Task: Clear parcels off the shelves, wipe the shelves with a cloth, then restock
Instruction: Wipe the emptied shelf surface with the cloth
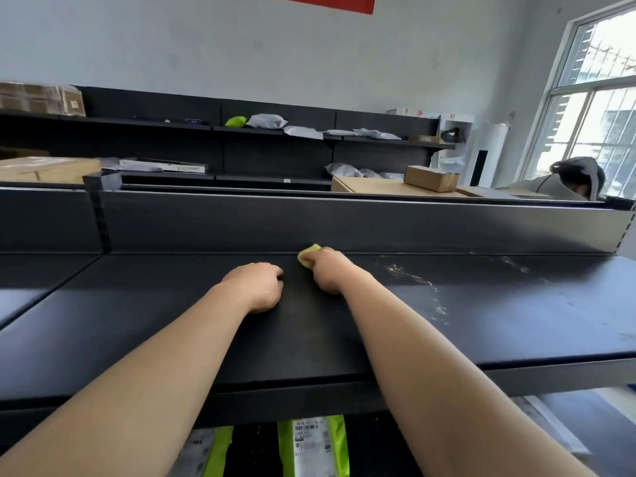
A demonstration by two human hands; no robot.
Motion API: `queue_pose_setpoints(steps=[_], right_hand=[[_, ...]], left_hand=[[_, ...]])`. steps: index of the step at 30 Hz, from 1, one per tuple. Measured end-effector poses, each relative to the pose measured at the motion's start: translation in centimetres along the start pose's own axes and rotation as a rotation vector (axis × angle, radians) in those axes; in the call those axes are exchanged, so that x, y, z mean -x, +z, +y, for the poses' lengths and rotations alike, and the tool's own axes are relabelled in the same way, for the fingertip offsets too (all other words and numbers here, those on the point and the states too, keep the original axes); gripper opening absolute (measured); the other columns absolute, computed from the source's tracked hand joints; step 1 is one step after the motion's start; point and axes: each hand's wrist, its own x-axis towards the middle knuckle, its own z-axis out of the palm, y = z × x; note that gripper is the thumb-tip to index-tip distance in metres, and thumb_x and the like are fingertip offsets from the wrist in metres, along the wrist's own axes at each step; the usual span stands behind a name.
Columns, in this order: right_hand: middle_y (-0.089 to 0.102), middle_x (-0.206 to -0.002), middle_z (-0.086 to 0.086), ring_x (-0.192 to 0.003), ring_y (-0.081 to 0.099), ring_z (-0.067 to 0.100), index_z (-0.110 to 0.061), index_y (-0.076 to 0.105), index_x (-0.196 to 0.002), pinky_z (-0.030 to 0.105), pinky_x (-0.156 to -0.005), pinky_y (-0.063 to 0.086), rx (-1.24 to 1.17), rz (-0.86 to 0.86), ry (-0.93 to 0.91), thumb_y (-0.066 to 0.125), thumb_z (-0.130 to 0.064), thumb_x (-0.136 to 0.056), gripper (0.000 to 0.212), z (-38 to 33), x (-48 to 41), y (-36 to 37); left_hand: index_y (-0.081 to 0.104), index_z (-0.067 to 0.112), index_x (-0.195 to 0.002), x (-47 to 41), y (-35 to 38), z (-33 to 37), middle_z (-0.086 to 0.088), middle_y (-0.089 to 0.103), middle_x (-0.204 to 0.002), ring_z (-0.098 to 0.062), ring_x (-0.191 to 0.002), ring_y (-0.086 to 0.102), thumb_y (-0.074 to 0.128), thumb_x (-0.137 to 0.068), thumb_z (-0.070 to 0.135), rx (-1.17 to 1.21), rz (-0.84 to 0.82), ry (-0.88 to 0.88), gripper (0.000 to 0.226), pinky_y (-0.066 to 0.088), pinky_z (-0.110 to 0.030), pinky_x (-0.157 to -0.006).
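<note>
A bare black shelf point(144, 321) stretches across the view at chest height. My right hand point(328, 270) presses a yellow-green cloth point(308, 253) onto the shelf near its back wall; only the cloth's far edge shows past my fingers. My left hand point(256, 285) rests on the shelf just left of it, fingers curled under, with nothing seen in it. Wet streaks point(416, 280) mark the shelf to the right of the cloth. Green and white parcels point(315, 445) lie on the shelf below, partly hidden by the front edge.
Another black rack point(275, 156) along the far wall holds grey bags and cardboard boxes. A small cardboard box point(431, 178) sits on flat cartons behind my shelf's back wall. A person point(578, 179) bends over at the right, by the window point(595, 98).
</note>
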Motion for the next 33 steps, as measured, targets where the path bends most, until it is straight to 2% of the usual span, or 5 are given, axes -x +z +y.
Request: queue_pose_setpoints(steps=[7, 12, 19, 25, 33], right_hand=[[0.053, -0.13, 0.014, -0.118, 0.052, 0.033, -0.017, 0.063, -0.103, 0.035, -0.099, 0.045, -0.003, 0.093, 0.259, 0.041, -0.002, -0.088, 0.03, 10.5, 1.3, -0.9], [0.049, -0.13, 0.014, -0.119, 0.05, 0.033, -0.022, 0.053, -0.133, 0.031, -0.1, 0.039, -0.133, 0.225, 0.125, 0.044, -0.007, -0.09, 0.046, 7.5, 0.9, -0.1], [0.04, -0.143, 0.011, -0.126, 0.044, 0.031, -0.017, 0.051, -0.133, 0.039, -0.108, 0.037, -0.064, -0.022, -0.156, 0.043, 0.0, -0.093, 0.044, -2.3, -3.4, 0.0], [0.034, -0.153, 0.002, -0.138, 0.035, 0.027, -0.035, 0.043, -0.142, 0.041, -0.114, 0.029, -0.114, -0.061, -0.154, 0.041, -0.01, -0.1, 0.049, -0.9, -4.6, -0.1], [0.021, -0.157, 0.008, -0.142, 0.027, 0.031, -0.03, 0.034, -0.148, 0.038, -0.116, 0.024, -0.035, -0.066, 0.047, 0.039, -0.005, -0.098, 0.056, 7.5, -2.5, -2.0]], left_hand=[[0.04, 0.028, -0.142, -0.6, -0.1, 0.7, 0.001, 0.042, -0.147, -0.023, -0.132, 0.041, 0.032, -0.1, 0.037, 0.03, 0.004, -0.063, 0.045, 0.04, -0.035, -0.101], [0.044, 0.019, -0.139, -0.2, 0.0, 0.8, -0.002, 0.046, -0.142, -0.025, -0.127, 0.046, 0.033, -0.1, 0.035, 0.042, 0.005, -0.092, 0.043, 0.041, -0.034, -0.097], [0.045, 0.023, -0.139, -0.7, -1.1, 0.3, -0.003, 0.051, -0.138, -0.025, -0.124, 0.049, 0.04, -0.098, 0.038, -0.023, -0.039, -0.066, 0.045, 0.044, -0.035, -0.098], [0.05, 0.031, -0.133, -1.5, -1.7, 2.1, 0.0, 0.055, -0.129, -0.025, -0.114, 0.054, 0.042, -0.095, 0.03, -0.125, -0.042, -0.055, 0.039, 0.043, -0.032, -0.081], [0.039, 0.034, -0.142, -2.4, -0.5, 4.3, -0.001, 0.04, -0.147, -0.032, -0.131, 0.041, 0.035, -0.096, 0.021, -0.074, -0.08, -0.075, 0.048, 0.039, -0.047, -0.104]])
